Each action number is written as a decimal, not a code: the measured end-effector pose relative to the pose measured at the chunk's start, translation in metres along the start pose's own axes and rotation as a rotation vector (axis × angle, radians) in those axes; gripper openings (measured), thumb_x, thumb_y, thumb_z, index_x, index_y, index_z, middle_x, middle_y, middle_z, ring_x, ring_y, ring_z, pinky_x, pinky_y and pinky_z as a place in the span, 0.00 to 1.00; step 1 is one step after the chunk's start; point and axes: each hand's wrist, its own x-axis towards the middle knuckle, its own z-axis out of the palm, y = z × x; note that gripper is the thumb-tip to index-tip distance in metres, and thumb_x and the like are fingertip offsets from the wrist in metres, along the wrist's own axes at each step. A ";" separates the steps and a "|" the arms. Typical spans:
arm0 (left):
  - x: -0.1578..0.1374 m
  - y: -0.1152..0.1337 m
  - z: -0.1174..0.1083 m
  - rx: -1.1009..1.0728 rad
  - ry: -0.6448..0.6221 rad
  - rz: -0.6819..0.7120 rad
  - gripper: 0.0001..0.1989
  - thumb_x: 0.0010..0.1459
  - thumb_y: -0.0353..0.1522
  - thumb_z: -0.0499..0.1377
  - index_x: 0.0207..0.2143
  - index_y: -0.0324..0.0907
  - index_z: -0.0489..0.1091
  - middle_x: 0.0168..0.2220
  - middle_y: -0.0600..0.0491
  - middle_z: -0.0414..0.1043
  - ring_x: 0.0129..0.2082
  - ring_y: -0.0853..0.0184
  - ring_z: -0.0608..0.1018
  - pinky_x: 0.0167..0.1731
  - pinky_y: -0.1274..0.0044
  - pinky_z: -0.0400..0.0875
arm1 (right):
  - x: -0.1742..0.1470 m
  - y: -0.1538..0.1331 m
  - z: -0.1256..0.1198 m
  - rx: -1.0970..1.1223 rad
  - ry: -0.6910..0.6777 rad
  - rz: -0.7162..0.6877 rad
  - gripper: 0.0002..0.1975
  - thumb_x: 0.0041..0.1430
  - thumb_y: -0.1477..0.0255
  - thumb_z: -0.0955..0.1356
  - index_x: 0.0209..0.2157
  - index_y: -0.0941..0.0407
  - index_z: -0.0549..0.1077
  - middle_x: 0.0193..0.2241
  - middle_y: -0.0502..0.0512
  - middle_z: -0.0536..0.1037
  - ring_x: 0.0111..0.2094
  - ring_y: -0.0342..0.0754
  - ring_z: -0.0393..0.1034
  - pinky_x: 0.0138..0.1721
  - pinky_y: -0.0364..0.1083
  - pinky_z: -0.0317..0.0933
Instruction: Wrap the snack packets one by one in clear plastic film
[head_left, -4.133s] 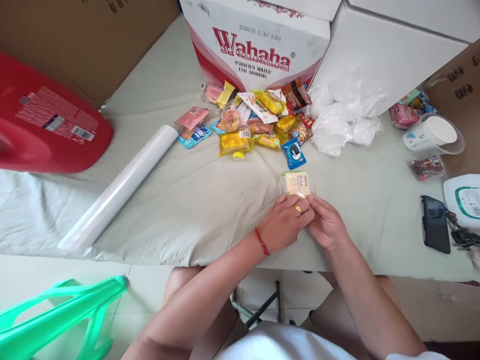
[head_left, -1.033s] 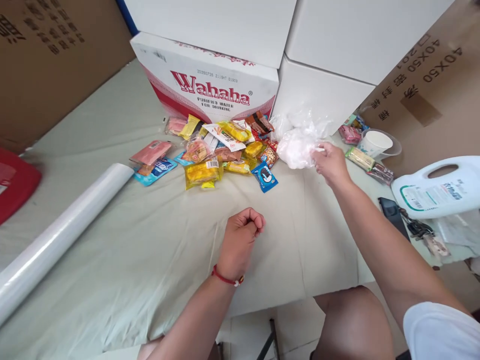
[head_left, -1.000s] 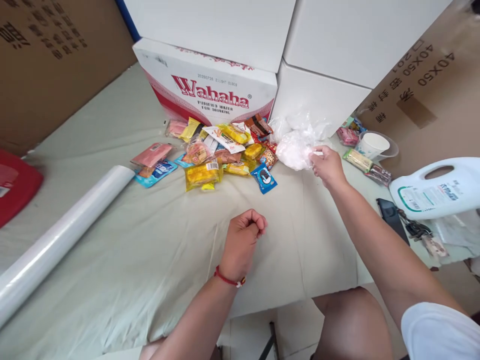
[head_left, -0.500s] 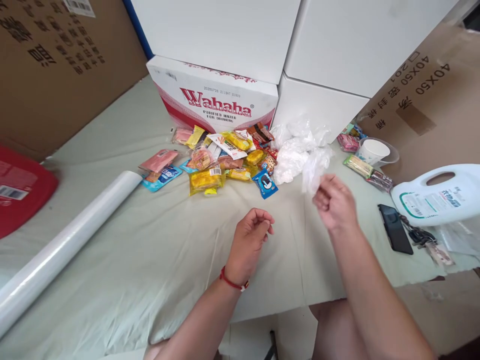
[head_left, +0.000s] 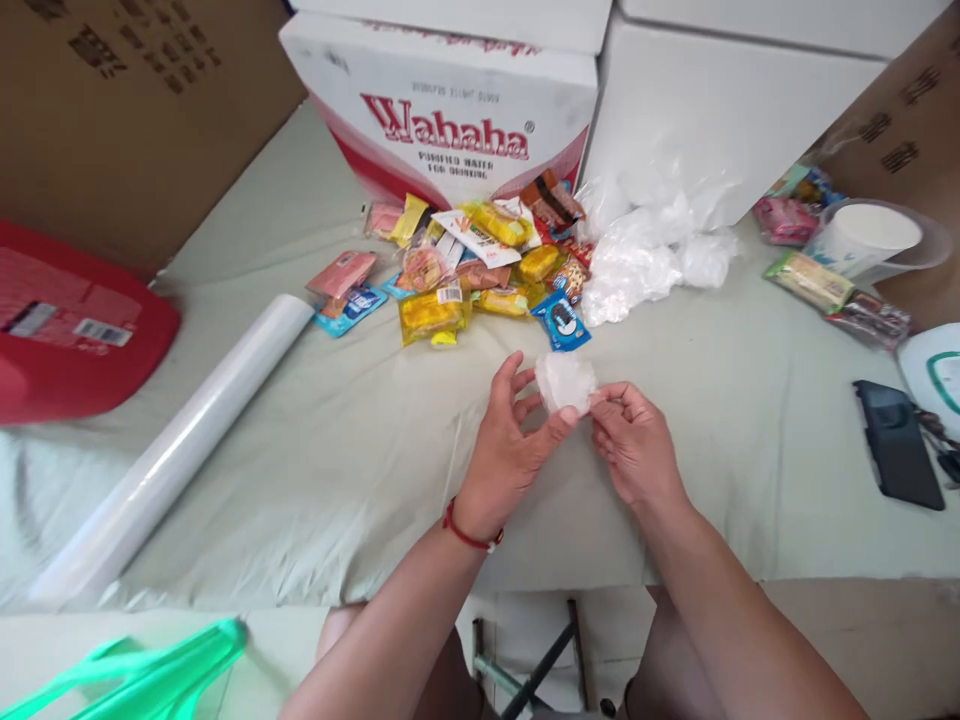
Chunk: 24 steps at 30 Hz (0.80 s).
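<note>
A small crumpled clear plastic bag (head_left: 564,383) is between my two hands, above the cloth-covered table. My right hand (head_left: 634,440) pinches its right edge between thumb and fingertips. My left hand (head_left: 514,440), with a red bracelet at the wrist, curves round the left side of the bag, its thumb against the lower edge. Just beyond the bag lies a blue snack packet (head_left: 562,320), at the front of a heap of wrapped snacks (head_left: 480,250). More crumpled plastic bags (head_left: 645,250) are piled to the right of that heap.
A Wahaha carton (head_left: 457,125) stands behind the snacks. A plastic film roll (head_left: 195,430) and a red container (head_left: 75,320) are at left. On the right are a paper cup (head_left: 862,240), snack packs (head_left: 810,282), a phone (head_left: 898,445) and a white jug (head_left: 934,375).
My right hand has brought the plastic bag from the pile towards me, to my left hand. My left hand has spread its fingers round it. The view has tilted down.
</note>
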 end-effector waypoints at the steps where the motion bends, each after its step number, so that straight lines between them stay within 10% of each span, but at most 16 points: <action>1: 0.000 0.000 0.000 -0.019 -0.034 0.000 0.47 0.50 0.40 0.73 0.68 0.50 0.55 0.66 0.43 0.62 0.57 0.56 0.75 0.50 0.70 0.75 | 0.000 0.000 -0.001 -0.012 -0.007 -0.012 0.21 0.43 0.60 0.80 0.30 0.55 0.70 0.15 0.39 0.63 0.15 0.34 0.48 0.16 0.37 0.42; 10: -0.005 0.010 -0.007 -0.175 0.032 -0.103 0.22 0.44 0.34 0.73 0.42 0.43 0.73 0.37 0.55 0.76 0.34 0.70 0.76 0.36 0.79 0.71 | -0.003 -0.012 -0.011 0.216 -0.154 0.239 0.18 0.39 0.69 0.81 0.29 0.57 0.72 0.19 0.44 0.70 0.15 0.31 0.43 0.14 0.35 0.38; 24: -0.010 0.015 -0.009 -0.004 0.150 -0.147 0.17 0.48 0.36 0.66 0.40 0.42 0.69 0.31 0.58 0.69 0.27 0.72 0.69 0.28 0.80 0.63 | 0.012 -0.021 -0.038 0.290 0.088 -0.105 0.13 0.41 0.73 0.77 0.27 0.55 0.71 0.26 0.46 0.71 0.24 0.38 0.62 0.20 0.37 0.57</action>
